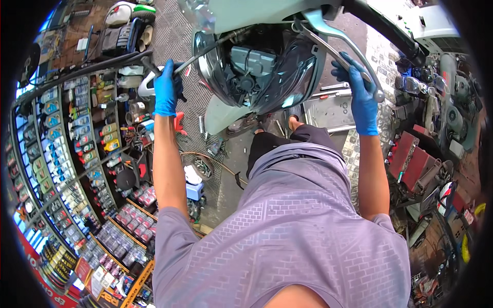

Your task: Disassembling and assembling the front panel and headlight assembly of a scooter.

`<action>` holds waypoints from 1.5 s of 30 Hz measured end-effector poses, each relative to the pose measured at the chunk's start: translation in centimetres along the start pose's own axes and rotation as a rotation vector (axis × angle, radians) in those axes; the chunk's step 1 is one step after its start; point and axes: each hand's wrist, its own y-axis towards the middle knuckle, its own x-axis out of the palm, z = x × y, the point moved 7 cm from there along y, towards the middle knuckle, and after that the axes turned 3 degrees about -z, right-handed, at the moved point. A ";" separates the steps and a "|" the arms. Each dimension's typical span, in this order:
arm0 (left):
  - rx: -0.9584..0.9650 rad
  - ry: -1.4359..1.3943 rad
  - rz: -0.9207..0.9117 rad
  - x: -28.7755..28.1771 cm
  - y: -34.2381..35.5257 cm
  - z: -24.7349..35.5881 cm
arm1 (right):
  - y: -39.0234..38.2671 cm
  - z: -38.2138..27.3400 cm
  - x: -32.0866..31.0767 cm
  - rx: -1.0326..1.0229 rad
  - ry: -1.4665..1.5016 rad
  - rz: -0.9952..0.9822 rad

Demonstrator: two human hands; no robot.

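My left hand (166, 90), in a blue glove, is closed round a dark slim rod (208, 50) that slants up toward the front of a two-wheeler; a short dark crosspiece (150, 64) shows beside the thumb. My right hand (357, 90), gloved the same way, grips a long flat metal bar (328, 47). Its upper end reaches the pale green body panel (251, 15). Just outside that hand curves a light-blue lever with a ball end (379, 95). Between both hands hangs a dark, glossy front housing (290, 77) with a grey block (252, 60) inside.
Shelves packed with small goods (77, 138) line the left. A metal tray (331, 110) lies on the floor near my feet. Below my left hand are a bowl of small parts (201, 167) and a blue container (194, 191). Red boxes (411, 154) and machine parts crowd the right.
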 end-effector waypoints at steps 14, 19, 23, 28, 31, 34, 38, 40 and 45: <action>-0.066 -0.042 -0.166 1.5 -2.0 0.2 | 8.4 1.1 6.8 -0.124 -0.750 -0.059; -0.074 -0.103 -0.408 2.6 -2.7 0.6 | 8.8 0.6 6.7 -0.223 -0.680 -0.033; -0.081 -0.110 -0.598 2.9 -2.9 0.6 | 10.5 1.5 7.1 -0.272 -0.725 -0.058; -0.052 0.046 -0.545 2.3 -3.1 0.5 | 11.3 3.2 6.3 -0.147 -0.711 -0.085; 0.048 0.260 -0.449 3.1 -4.0 1.4 | 11.4 4.6 5.1 0.026 -0.686 -0.025; -0.004 0.155 -0.587 3.2 -4.5 0.4 | 11.6 5.9 4.6 0.076 -0.600 -0.023; -0.115 0.027 -0.713 3.9 -4.5 0.4 | 12.2 8.4 3.3 0.115 -0.561 -0.039; -0.166 -0.006 -0.749 4.3 -4.6 0.3 | 12.7 9.8 2.9 0.131 -0.562 -0.040; -0.073 0.155 -0.632 3.4 -4.2 0.6 | 9.9 3.6 5.5 -0.775 -0.598 0.081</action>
